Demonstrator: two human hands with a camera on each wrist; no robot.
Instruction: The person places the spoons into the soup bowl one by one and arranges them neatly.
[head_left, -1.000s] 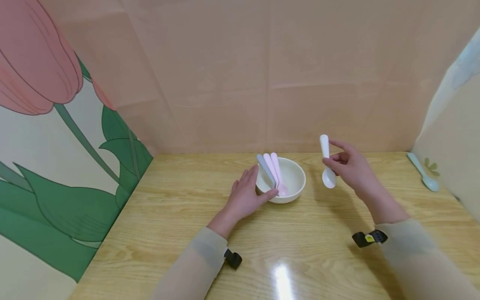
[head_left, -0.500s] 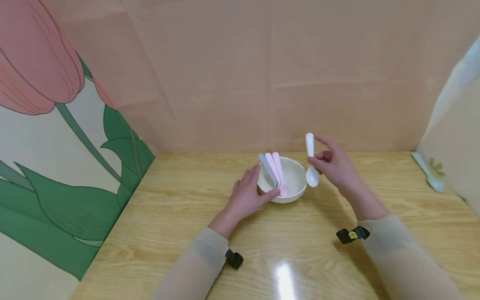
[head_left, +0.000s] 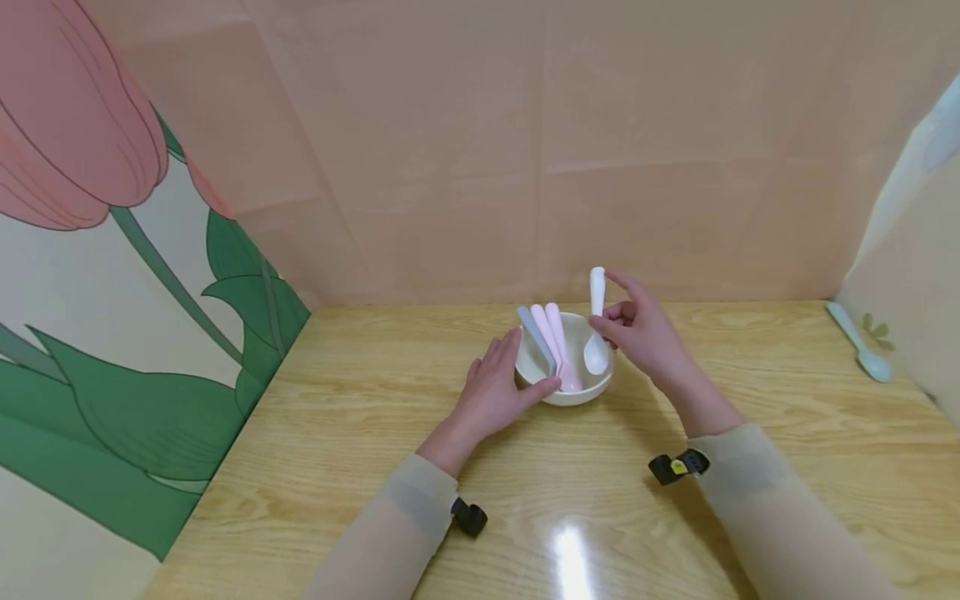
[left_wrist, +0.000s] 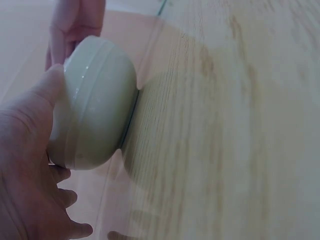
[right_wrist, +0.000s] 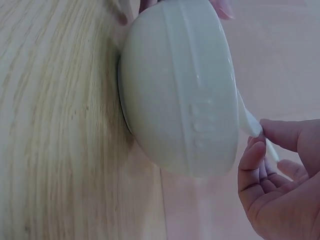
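A cream bowl (head_left: pixel 566 398) stands upright on the wooden table. Leaning in its left side are a grey-blue spoon (head_left: pixel 536 337) and two pink spoons (head_left: pixel 556 329). My left hand (head_left: pixel 495 390) holds the bowl at the left, its thumb on the near rim and its index finger at the far left side; the left wrist view shows the other fingers spread. My right hand (head_left: pixel 641 333) pinches a white spoon (head_left: pixel 597 354) between thumb and fingers. That spoon is upright, handle up, with its scoop over the right part of the bowl. Whether it touches the bowl, I cannot tell.
A pale blue-green spoon (head_left: pixel 859 343) lies on the table (head_left: pixel 360 400) at the far right, beside the side panel. A peach-coloured backdrop (head_left: pixel 420 167) rises behind the table's back edge. On the left stands a panel (head_left: pixel 172 333) with a printed tulip.
My right hand has moved left with the white spoon, from the right of the bowl to above its right part. The left hand and the bowl stay in place.
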